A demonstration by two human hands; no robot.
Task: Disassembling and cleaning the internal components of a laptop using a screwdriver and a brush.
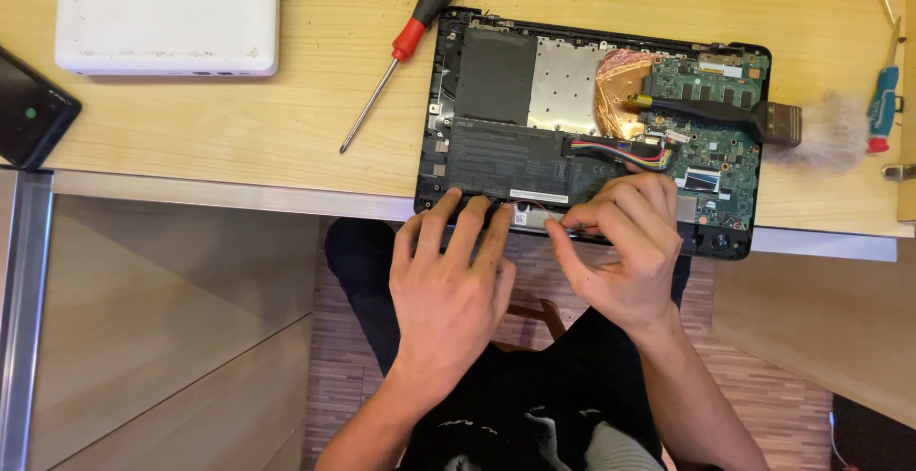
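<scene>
My left hand [448, 290] lies flat with fingers spread on the near edge of the opened laptop base [592, 127], I think to press it so it does not slide, because this edge hangs a little over the wooden table [239, 137]. This hand is open and grips nothing. Just beside it, my right hand [620, 251] is curled, thumb and fingertips pinched together at the same near edge, close to a small part with thin red wire [530, 209]; I cannot tell if the fingers really hold it or only touch it.

Just beyond my fingers is the flat black battery [506, 158] with a bundle of coloured wires [637, 154] going to the green circuit board [718, 108]. Farther, a black-handled brush [763, 118] rests across the board, its bristles over the right side of the base. Beyond my left hand a red and black screwdriver [410, 37] lies on the table, and farther still a closed white laptop [167, 13] and, at the far left, a dark phone [29, 108]
</scene>
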